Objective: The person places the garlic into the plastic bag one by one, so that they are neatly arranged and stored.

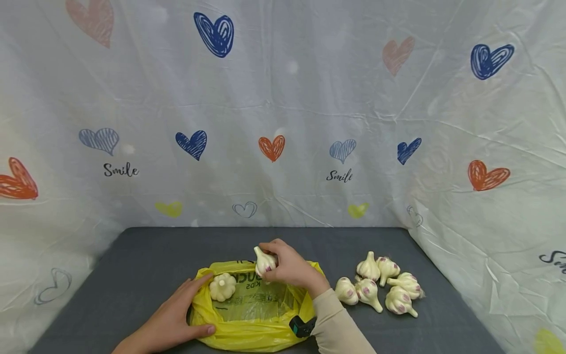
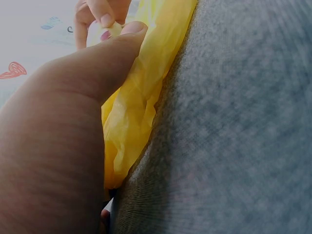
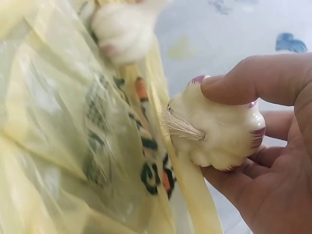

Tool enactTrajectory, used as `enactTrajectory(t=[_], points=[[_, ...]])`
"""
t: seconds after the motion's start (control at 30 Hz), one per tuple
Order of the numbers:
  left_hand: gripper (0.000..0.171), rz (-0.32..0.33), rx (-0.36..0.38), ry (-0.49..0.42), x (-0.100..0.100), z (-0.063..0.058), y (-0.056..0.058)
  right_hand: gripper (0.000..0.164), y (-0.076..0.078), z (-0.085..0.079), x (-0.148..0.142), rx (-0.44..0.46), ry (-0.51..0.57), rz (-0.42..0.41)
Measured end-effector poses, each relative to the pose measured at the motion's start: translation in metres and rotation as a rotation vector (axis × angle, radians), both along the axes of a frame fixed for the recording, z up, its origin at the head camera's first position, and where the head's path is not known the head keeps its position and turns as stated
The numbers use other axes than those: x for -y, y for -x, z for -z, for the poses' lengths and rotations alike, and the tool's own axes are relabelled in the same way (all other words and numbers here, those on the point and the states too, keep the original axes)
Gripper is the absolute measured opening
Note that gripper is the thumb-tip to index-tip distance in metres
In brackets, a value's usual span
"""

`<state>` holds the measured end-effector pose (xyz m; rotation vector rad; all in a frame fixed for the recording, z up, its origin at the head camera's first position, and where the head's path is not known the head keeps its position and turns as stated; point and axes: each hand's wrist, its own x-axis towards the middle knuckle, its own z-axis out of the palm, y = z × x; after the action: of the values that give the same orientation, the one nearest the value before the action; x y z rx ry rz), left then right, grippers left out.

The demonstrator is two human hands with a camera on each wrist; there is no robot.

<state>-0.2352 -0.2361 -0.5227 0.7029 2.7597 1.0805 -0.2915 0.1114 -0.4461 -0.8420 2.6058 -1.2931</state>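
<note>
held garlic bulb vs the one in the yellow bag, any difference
The held bulb is pinched by the right hand; the bagged bulb sits inside the yellow bag. In head view, the held bulb's stem points upward left; the bagged bulb's faces the camera. Both look pale.

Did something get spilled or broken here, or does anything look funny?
Nothing stands out. I see no spill and nothing broken. The loose garlic bulbs lie grouped on the dark table, and the right hand holds another bulb. The yellow bag is wrinkled, but that's ordinary for thin plastic.
</note>
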Motion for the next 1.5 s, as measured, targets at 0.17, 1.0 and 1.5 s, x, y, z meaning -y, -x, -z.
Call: enactTrajectory(t=[0.17, 1.0, 1.5], points=[[0.102, -0.002, -0.006, -0.006, -0.001, -0.001, 0.000, 0.074, -0.006, -0.001, 0.011, 0.018, 0.023, -0.037], [0.101, 0.008, 0.031, -0.025, -0.001, -0.003, -0.002, 0.063, -0.012, 0.016, 0.039, 0.101, 0.014, -0.104], [0.101, 0.007, 0.026, -0.016, 0.000, -0.001, -0.001, 0.064, -0.012, 0.021, 0.042, 0.071, -0.087, -0.085]])
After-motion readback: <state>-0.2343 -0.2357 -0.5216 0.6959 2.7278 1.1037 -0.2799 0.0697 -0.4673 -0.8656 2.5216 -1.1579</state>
